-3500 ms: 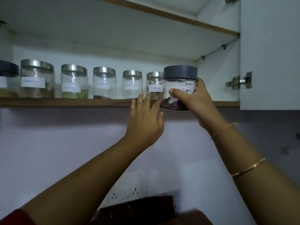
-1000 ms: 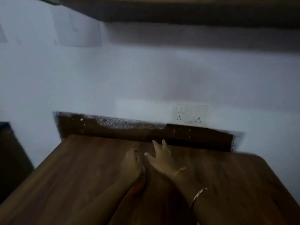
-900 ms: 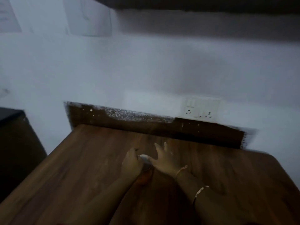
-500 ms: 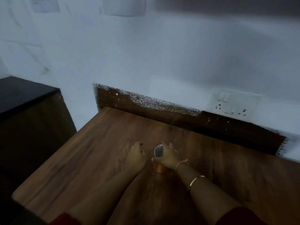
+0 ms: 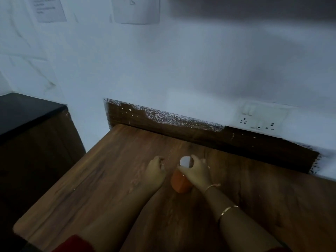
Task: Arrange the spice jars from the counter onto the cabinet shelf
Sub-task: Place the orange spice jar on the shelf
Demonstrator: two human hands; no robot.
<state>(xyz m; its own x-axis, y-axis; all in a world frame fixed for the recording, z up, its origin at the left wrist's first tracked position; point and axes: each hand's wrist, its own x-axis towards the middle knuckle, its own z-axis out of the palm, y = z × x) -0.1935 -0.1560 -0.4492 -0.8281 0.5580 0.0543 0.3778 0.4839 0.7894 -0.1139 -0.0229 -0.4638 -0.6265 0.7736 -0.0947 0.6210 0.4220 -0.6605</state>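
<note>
Now a right hand clasps the orange spice jar at lower centre of the frame.
Its fingers curl over the white lid, the jar standing on the wooden counter under the palm; the left hand rests just beside, loosely curled, holding nothing.

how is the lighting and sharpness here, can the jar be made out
Head view: dim, bluish light, no glare; the wooden counter reads dark. Head view: soft throughout, so the papers on the wall are unreadable and the socket plate is smeared. Head view: the orange jar under the right hand shows only its colour and pale lid.
</note>
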